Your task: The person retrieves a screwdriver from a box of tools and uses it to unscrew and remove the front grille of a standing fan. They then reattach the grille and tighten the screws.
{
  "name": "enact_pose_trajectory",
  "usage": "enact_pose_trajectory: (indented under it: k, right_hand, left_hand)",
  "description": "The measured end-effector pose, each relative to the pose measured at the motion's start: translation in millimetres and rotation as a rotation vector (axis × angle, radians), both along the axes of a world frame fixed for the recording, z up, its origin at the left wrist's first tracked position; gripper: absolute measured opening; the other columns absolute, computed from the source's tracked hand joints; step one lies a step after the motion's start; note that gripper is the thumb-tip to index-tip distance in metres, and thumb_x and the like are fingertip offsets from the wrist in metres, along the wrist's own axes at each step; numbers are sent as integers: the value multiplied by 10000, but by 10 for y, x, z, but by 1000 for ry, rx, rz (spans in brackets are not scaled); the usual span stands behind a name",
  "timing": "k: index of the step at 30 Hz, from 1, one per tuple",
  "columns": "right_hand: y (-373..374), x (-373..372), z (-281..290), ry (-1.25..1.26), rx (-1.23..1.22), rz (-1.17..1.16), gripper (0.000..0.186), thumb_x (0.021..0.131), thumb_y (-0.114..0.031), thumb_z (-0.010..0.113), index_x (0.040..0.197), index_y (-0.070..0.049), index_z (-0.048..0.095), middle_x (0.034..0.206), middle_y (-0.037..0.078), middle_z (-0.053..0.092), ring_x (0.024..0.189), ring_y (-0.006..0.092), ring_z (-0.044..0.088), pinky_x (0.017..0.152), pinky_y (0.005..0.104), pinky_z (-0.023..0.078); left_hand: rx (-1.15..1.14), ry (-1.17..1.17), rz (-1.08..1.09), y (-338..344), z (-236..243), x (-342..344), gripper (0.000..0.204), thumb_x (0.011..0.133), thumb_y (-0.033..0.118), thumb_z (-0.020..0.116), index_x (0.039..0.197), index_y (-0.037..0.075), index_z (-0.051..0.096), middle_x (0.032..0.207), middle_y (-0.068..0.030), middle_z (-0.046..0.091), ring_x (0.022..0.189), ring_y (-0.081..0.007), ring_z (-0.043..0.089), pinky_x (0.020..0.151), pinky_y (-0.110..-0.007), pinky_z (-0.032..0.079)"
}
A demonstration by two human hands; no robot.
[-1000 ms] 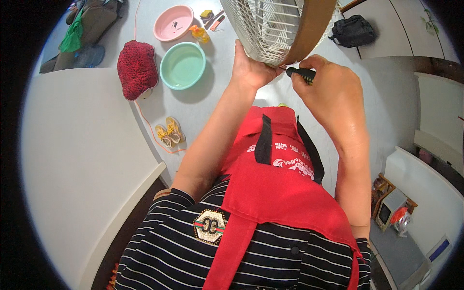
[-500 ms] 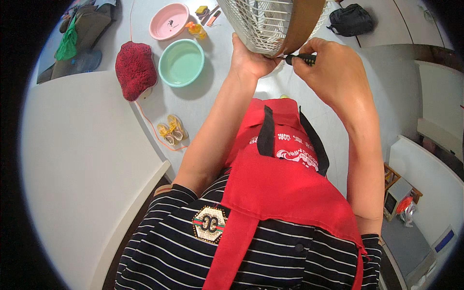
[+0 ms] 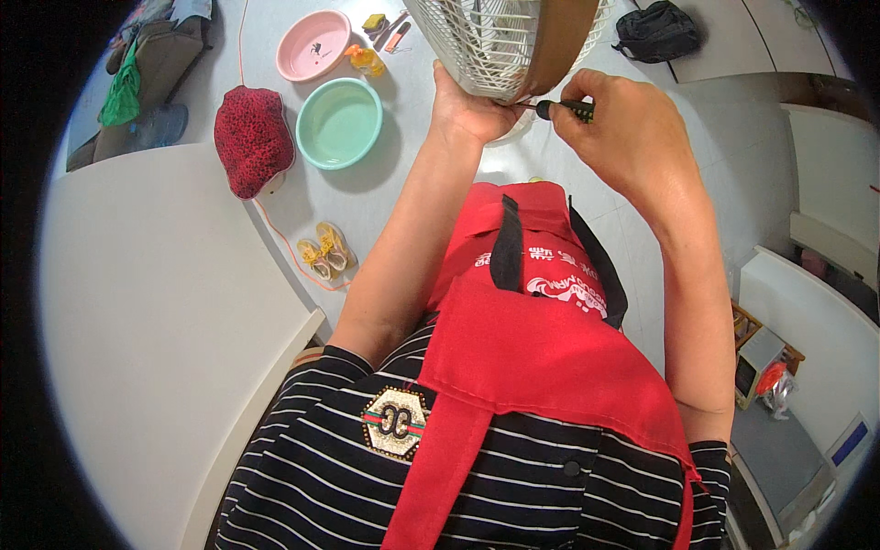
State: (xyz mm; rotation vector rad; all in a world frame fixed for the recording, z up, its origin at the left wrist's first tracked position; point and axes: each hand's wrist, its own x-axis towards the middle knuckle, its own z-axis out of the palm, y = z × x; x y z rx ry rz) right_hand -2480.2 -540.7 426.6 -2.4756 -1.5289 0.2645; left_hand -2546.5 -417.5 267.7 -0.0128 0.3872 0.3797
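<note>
An electric fan [image 3: 481, 50] with a white wire guard and a brown rim band stands before me, cut off by the top of the picture. My left hand [image 3: 463, 112] cups the lower edge of its guard, thumb up along the wires, other fingers partly hidden. My right hand [image 3: 632, 133] pinches a screwdriver [image 3: 573, 111] with a black and yellow-green handle. Its thin shaft points left, to the bottom of the rim beside my left fingertips. Whether the tip sits in a screw is too small to tell.
Left on the floor are a pink basin [image 3: 314, 46], a mint-green basin [image 3: 339, 124], an orange-topped bottle [image 3: 367, 61], a red patterned cushion [image 3: 254, 142] with a cord, and yellow-laced shoes [image 3: 325, 250]. A black backpack [image 3: 657, 34] lies at far right. A white panel [image 3: 165, 321] borders my left.
The view has shifted slightly. Both hands keep their places at the fan's lower rim, and the screwdriver still points at the same spot.
</note>
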Motion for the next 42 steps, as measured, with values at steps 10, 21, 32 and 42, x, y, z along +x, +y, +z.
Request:
enact_pose_trajectory:
  k: [10, 21, 32, 42]
  right_hand:
    - [-28, -47, 53, -56, -75, 5, 208, 709, -203, 605, 873, -84, 652, 706, 133, 632, 711, 300, 619, 646, 398, 494]
    - [-24, -27, -33, -36, -85, -17, 219, 729, -211, 593, 897, -79, 643, 701, 141, 630, 688, 310, 618, 640, 398, 496]
    - [-86, 56, -81, 58, -67, 22, 217, 773, -210, 539, 912, -80, 643, 713, 158, 632, 676, 330, 618, 631, 412, 501]
    - [-192, -114, 73, -109, -1, 105, 191, 724, -118, 558, 900, -51, 584, 638, 150, 610, 604, 311, 613, 545, 396, 484]
  left_hand:
    - [-30, -24, -24, 9, -94, 37, 678, 841, 564, 124, 1260, 117, 415, 1274, -114, 430, 1165, -291, 415, 979, -458, 325]
    - [4, 51, -39, -32, -8, 64, 720, 819, 619, 113, 1212, 121, 454, 1206, -113, 469, 1065, -287, 470, 896, -443, 397]
    - [40, 172, 4, -23, 65, 45, 579, 838, 553, 224, 1124, 146, 521, 1105, -78, 541, 995, -241, 507, 794, -390, 419]
    - [47, 116, -20, 35, -59, 5, 537, 832, 549, 312, 1089, 128, 524, 1044, -63, 556, 924, -222, 530, 735, -370, 434]
